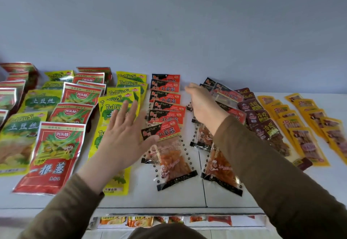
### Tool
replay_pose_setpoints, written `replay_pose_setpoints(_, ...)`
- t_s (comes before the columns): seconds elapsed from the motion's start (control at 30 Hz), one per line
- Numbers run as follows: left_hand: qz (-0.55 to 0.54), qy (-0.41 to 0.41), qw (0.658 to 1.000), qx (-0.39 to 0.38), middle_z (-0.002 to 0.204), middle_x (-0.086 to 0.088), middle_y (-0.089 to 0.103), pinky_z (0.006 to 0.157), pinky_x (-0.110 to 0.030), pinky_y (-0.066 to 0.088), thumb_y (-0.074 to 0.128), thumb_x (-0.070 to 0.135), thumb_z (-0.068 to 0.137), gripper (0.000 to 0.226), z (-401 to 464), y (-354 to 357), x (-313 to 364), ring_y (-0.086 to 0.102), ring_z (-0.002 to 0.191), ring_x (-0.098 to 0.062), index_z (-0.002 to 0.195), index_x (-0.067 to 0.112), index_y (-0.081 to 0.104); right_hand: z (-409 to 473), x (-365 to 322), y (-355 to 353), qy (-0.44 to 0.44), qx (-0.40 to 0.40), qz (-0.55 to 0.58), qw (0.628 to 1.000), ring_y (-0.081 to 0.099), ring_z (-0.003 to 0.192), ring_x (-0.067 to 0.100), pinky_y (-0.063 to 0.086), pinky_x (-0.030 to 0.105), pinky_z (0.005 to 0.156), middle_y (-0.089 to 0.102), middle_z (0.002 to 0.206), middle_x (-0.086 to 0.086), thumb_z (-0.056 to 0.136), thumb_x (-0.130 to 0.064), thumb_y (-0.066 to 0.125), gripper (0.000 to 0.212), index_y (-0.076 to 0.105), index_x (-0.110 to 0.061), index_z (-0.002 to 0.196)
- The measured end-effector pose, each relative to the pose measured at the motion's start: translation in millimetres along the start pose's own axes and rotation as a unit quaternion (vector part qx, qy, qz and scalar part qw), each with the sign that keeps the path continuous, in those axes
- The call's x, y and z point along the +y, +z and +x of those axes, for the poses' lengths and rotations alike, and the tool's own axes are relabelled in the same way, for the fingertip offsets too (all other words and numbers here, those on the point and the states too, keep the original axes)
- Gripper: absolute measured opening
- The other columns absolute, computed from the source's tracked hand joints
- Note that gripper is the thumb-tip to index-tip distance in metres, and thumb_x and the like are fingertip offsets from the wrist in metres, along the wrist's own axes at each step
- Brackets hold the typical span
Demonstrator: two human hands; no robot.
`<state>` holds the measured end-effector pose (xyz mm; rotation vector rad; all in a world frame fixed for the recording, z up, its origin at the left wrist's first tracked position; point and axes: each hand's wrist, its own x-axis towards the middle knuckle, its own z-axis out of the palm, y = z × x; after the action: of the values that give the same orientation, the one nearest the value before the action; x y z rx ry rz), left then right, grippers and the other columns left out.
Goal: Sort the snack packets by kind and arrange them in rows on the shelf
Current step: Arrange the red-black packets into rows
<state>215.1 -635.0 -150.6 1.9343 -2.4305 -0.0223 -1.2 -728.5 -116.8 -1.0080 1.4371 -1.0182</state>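
Observation:
Snack packets lie in overlapping rows on a white shelf [187, 197]. From the left come green-yellow packets [22, 129], red packets [56, 156], a second row of yellow-green packets [116, 88], then two rows of black-and-red packets [165, 122] [221, 171], maroon packets [262, 120] and orange-yellow packets [304, 144]. My left hand [122, 135] hovers flat with fingers spread over the yellow-green row, its thumb by a black-and-red packet. My right hand [202, 103] reaches over the far end of the second black-and-red row, fingers bunched and pointing down. What is under them is hidden.
A plain wall rises directly behind the shelf. More red packets [15, 80] are stacked at the far left. A lower shelf [244, 221] below the front edge holds several small packets [142, 221]. Bare white shelf shows along the front edge and at the far right.

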Motion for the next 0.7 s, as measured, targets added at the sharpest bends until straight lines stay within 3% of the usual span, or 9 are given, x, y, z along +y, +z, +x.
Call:
replay_pose_setpoints(0.07, 0.017, -0.005, 0.999, -0.027, 0.168, -0.007, -0.021, 0.124, -0.045, -0.015, -0.008, 0.088, 0.074, 0.113, -2.8, -3.3, -5.5, -0.032, 0.15, -0.027, 0.163, 0.02, 0.006, -20.4, 8.1, -0.7, 0.016, -0.003, 0.045, 0.999, 0.042, 0.127, 0.012, 0.029, 0.031, 0.107, 0.048, 0.143, 0.003, 0.106, -0.015, 0.047, 0.047, 0.037, -0.006, 0.15)
replay_pose_setpoints(0.2, 0.019, 0.0, 0.999, -0.046, 0.169, -0.008, -0.016, 0.121, -0.042, -0.015, -0.004, 0.087, 0.081, 0.109, -4.1, 9.1, 5.4, -0.029, 0.152, -0.025, 0.162, 0.016, 0.013, -43.8, 24.2, 7.3, 0.039, -0.022, 0.056, 0.997, 0.053, 0.121, 0.011, 0.04, 0.032, 0.103, 0.042, 0.154, 0.004, 0.104, -0.013, 0.051, 0.057, 0.027, -0.012, 0.156)
replay_pose_setpoints(0.27, 0.01, -0.003, 0.999, -0.052, 0.17, -0.008, -0.014, 0.121, -0.041, -0.015, 0.005, 0.085, 0.089, 0.102, -1.6, 15.6, 11.4, -0.026, 0.153, -0.024, 0.162, 0.015, 0.013, -46.2, 27.7, 13.0, 0.049, -0.037, 0.066, 0.996, 0.059, 0.094, 0.004, 0.049, 0.027, 0.076, 0.058, 0.132, 0.002, 0.104, -0.014, 0.05, 0.056, 0.028, -0.013, 0.156)
replay_pose_setpoints(0.33, 0.0, -0.011, 0.999, -0.054, 0.17, -0.008, -0.012, 0.123, -0.042, -0.013, 0.012, 0.079, 0.091, 0.097, 1.6, 18.3, 13.9, -0.023, 0.154, -0.024, 0.162, 0.014, 0.013, -47.4, 27.8, 15.9, 0.043, -0.041, 0.071, 0.996, 0.059, 0.088, 0.003, 0.047, 0.025, 0.068, 0.062, 0.113, -0.004, 0.105, -0.014, 0.048, 0.05, 0.034, -0.014, 0.153)
replay_pose_setpoints(0.4, -0.005, -0.022, 0.998, -0.051, 0.17, -0.007, -0.011, 0.124, -0.042, -0.011, 0.013, 0.077, 0.09, 0.096, 3.2, 18.6, 12.2, -0.022, 0.154, -0.023, 0.163, 0.014, 0.009, -48.5, 27.3, 16.5, 0.021, -0.05, 0.061, 0.997, 0.058, 0.112, 0.008, 0.05, 0.029, 0.087, 0.053, 0.143, 0.001, 0.106, -0.014, 0.046, 0.053, 0.029, -0.017, 0.156)
replay_pose_setpoints(0.47, -0.012, -0.03, 0.999, -0.042, 0.171, -0.007, -0.011, 0.124, -0.042, -0.011, 0.012, 0.077, 0.091, 0.094, 1.3, 19.0, 6.8, -0.023, 0.154, -0.022, 0.164, 0.017, 0.002, -48.7, 29.1, 13.3, 0.004, -0.057, 0.059, 0.997, 0.036, 0.144, 0.016, 0.033, 0.037, 0.112, 0.028, 0.163, 0.0, 0.106, -0.015, 0.046, 0.058, 0.022, -0.021, 0.159)
replay_pose_setpoints(0.6, -0.021, -0.028, 0.999, -0.004, 0.17, -0.003, -0.014, 0.124, -0.041, -0.011, -0.001, 0.085, 0.082, 0.103, -19.4, 14.7, -0.5, -0.025, 0.154, -0.022, 0.163, 0.022, -0.001, -64.3, 38.1, 2.6, 0.017, -0.061, 0.051, 0.997, 0.021, 0.152, 0.017, 0.018, 0.043, 0.123, 0.019, 0.166, 0.001, 0.105, -0.018, 0.05, 0.063, 0.02, -0.022, 0.16)
replay_pose_setpoints(0.7, -0.017, -0.026, 1.0, 0.001, 0.169, -0.002, -0.016, 0.125, -0.043, -0.011, -0.006, 0.086, 0.077, 0.11, -36.3, 12.0, 2.9, -0.028, 0.153, -0.022, 0.163, 0.019, 0.005, -80.3, 45.8, -0.7, 0.023, -0.081, 0.033, 0.996, 0.036, 0.142, 0.007, 0.02, 0.037, 0.12, 0.038, 0.157, -0.008, 0.104, -0.014, 0.05, 0.06, 0.026, -0.022, 0.158)
